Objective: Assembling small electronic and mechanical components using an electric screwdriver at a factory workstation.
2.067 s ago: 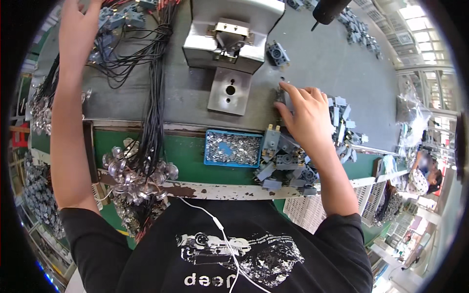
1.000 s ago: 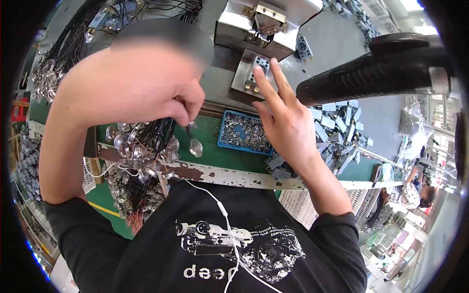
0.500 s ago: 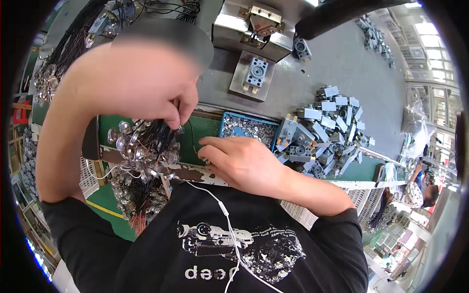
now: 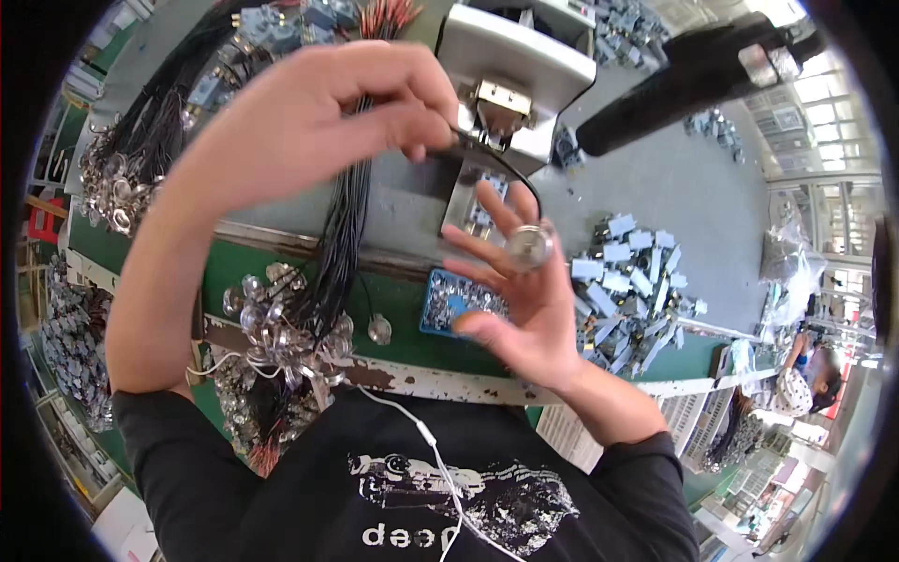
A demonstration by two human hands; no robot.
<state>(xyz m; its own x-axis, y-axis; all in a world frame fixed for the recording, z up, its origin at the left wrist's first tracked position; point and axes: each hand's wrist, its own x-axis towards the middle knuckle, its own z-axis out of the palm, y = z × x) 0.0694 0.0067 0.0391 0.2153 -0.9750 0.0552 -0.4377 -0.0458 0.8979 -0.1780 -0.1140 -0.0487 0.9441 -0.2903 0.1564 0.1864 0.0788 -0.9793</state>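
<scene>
My left hand (image 4: pixel 375 122) is closed, pinching a thin black wire (image 4: pixel 513 170) between thumb and fingertips in front of the machine. From that wire's other end hangs a round silvery metal disc (image 4: pixel 530 246), over the fingers of my right hand (image 4: pixel 534 309). The right hand is turned palm up, its fingers spread and slightly smeared by motion. Partly hidden behind those fingers, a blue-grey switch-like block (image 4: pixel 493 184) sits on a metal plate below the machine. A bundle of black wires (image 4: pixel 345 234) with silvery discs (image 4: pixel 267 314) lies at the table's near edge, to the left.
A metal-cased machine (image 4: pixel 562 58) stands at the back, with a black tube (image 4: pixel 674 94) to its right. A blue tray (image 4: pixel 427 314) holds small metal pieces. Blue-grey blocks (image 4: pixel 618 281) are heaped on the right; more wired discs (image 4: pixel 117 201) lie far left.
My left hand has moved up and right from the bundle, carrying one wire with its disc. The right hand has risen from beside the tray and spread its fingers. The view has shifted.
</scene>
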